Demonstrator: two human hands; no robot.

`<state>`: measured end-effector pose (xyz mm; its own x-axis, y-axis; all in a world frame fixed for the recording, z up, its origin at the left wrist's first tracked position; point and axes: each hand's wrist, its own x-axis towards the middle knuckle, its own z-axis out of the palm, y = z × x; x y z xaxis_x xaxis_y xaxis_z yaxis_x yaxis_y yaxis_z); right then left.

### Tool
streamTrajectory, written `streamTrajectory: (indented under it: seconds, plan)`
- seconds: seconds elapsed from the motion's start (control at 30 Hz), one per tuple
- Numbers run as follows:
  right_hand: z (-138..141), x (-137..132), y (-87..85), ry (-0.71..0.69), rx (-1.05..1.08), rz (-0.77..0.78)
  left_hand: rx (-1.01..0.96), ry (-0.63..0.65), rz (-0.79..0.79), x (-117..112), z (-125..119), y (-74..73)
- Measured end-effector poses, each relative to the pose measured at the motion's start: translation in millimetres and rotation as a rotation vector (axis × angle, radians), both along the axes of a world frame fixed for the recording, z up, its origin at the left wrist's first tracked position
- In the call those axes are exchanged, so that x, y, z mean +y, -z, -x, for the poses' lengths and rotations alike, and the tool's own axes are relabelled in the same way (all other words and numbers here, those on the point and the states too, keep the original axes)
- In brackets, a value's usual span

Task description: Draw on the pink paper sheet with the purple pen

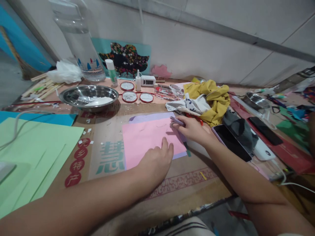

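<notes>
I see my left hand (156, 162) resting on the lower right part of the pink sheet (147, 139), thumb pointing up the page. The back of the hand hides the fingers, so I cannot tell whether they lie flat or curled. My right hand (193, 129) is closed around a purple pen (177, 121), whose tip sits at the sheet's upper right corner.

The pink sheet lies on a lilac sheet (147, 117), which shows as a strip along the top and right edges. Both lie on the printed cardboard (110, 157) that covers the table.

To the left of the pink sheet the cardboard is bare, apart from small white scraps, as far as the edge of the green paper (36, 154). Blue paper (36, 118) lies above the green.

The right side is tight. A dark phone (231, 141) lies just beside my right wrist, and the yellow cloth (211, 96) is heaped close behind the knuckles.

Beyond the top edge stands a metal bowl (90, 95), with three red-rimmed lids (129, 96) next to it. Near me, the cardboard runs clear below the pink sheet to the table's front edge.
</notes>
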<state>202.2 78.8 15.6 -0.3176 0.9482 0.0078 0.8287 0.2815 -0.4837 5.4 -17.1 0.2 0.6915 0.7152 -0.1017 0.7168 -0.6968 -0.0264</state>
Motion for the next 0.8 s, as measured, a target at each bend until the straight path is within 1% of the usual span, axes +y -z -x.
streamTrajectory:
  seconds: [0.07, 0.2, 0.4, 0.47, 0.53, 0.63, 0.7, 0.8]
  plan:
    - [-7.1, 7.5, 4.2, 0.051, -0.058, -0.042, 0.005, 0.008, 0.005, -0.2, 0.2, -0.2]
    - [-10.8, 11.3, 5.8, 0.071, -0.171, -0.05, 0.003, 0.015, 0.013, -0.7, 1.1, -0.2]
    - [0.0, -0.5, -3.1, 0.12, -0.262, -0.065, -0.013, 0.033, -0.022, 0.6, 2.4, 2.5]
    - [5.1, -5.7, -7.5, 0.112, -0.243, -0.092, -0.008, 0.045, -0.02, 0.9, 2.7, 1.3]
    - [10.9, -11.8, -11.9, 0.057, -0.16, -0.069, -0.005, 0.031, -0.013, 0.6, 2.7, -1.6]
    - [18.6, -20.8, -15.0, -0.089, -0.039, 0.046, 0.004, -0.026, 0.014, -0.3, 2.0, -6.0]
    - [21.5, -24.8, -13.6, -0.161, -0.03, 0.116, 0.01, -0.052, 0.034, -0.6, 1.3, -6.9]
    - [22.7, -26.1, -8.4, -0.186, -0.08, 0.138, 0.002, -0.053, 0.052, -0.2, 0.7, -5.8]
